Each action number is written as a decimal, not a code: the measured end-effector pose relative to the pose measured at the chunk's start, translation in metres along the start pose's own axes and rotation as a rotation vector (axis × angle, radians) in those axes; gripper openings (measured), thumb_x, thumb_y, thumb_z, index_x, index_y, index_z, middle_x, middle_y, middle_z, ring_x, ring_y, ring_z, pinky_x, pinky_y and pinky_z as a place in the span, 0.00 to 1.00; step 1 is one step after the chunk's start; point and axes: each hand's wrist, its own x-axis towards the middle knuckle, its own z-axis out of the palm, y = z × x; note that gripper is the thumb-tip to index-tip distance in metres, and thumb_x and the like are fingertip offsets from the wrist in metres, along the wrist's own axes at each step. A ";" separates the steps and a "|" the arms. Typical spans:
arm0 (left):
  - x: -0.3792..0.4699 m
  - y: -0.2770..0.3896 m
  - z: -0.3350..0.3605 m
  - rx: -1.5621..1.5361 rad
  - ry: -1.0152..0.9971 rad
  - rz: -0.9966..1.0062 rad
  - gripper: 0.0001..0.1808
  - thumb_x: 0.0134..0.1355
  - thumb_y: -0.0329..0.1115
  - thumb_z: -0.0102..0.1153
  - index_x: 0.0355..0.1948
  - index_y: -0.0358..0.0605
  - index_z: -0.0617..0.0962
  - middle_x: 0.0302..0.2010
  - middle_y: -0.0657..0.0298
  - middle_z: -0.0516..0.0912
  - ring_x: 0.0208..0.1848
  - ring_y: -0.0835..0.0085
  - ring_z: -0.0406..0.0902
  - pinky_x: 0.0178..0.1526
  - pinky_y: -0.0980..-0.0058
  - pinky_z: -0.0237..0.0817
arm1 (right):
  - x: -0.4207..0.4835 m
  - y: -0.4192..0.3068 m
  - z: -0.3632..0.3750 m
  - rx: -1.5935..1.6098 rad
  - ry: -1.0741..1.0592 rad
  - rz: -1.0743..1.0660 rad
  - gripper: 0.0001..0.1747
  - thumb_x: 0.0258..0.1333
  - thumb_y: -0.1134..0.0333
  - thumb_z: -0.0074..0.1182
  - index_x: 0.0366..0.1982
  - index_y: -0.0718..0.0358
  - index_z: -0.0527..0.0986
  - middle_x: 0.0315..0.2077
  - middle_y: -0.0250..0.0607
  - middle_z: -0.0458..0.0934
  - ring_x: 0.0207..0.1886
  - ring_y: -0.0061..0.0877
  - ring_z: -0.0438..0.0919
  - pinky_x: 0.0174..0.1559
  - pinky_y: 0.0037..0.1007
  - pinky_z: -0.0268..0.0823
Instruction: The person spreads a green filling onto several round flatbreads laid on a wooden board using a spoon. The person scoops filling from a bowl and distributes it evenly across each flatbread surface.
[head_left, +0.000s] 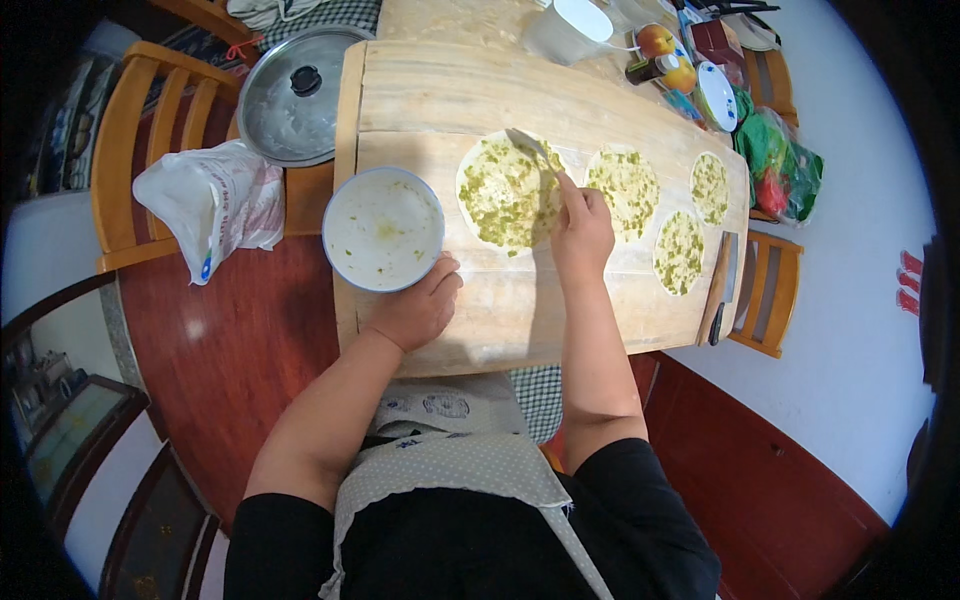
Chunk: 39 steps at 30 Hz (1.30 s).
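Note:
My right hand (583, 232) grips the handle of a metal spoon (531, 142), its head over the upper part of the largest flat dough round (499, 195). Chopped green bits, which look like scallion, cover this round. Against the lower right rim of a white bowl (382, 229) my left hand (420, 304) is curled, its thumb hidden. Green scraps and a thin residue cling inside the bowl. Further right on the wooden board (465, 322) lie a medium dough round (622, 191) and two smaller ones (709, 187), (679, 253), all spread with green bits.
A knife (730, 270) lies beside a long wooden piece (715, 289) at the board's right end. A lidded metal pot (270, 97) and a plastic bag (217, 195) stand left. Behind the board are a white pitcher (570, 34), a small bottle (649, 70) and fruit (655, 40).

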 end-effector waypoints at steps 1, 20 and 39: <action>0.000 0.000 0.001 0.000 0.001 -0.002 0.12 0.57 0.25 0.60 0.44 0.43 0.80 0.54 0.57 0.78 0.60 0.55 0.75 0.64 0.57 0.67 | -0.001 0.000 0.001 0.021 0.029 -0.001 0.29 0.53 0.80 0.58 0.56 0.47 0.82 0.34 0.38 0.78 0.38 0.34 0.79 0.38 0.35 0.73; -0.001 -0.001 0.001 0.005 -0.005 0.013 0.12 0.57 0.26 0.60 0.44 0.43 0.79 0.54 0.58 0.77 0.61 0.55 0.75 0.65 0.58 0.67 | 0.028 0.016 0.014 0.278 -0.258 0.337 0.13 0.70 0.60 0.53 0.43 0.58 0.82 0.32 0.48 0.84 0.35 0.45 0.82 0.40 0.42 0.72; 0.001 0.000 -0.001 -0.019 0.013 0.004 0.13 0.54 0.25 0.61 0.42 0.43 0.80 0.53 0.58 0.78 0.61 0.56 0.75 0.64 0.57 0.67 | 0.018 0.013 -0.014 -0.075 -0.048 0.212 0.10 0.69 0.60 0.55 0.36 0.58 0.81 0.32 0.46 0.84 0.33 0.46 0.82 0.35 0.44 0.72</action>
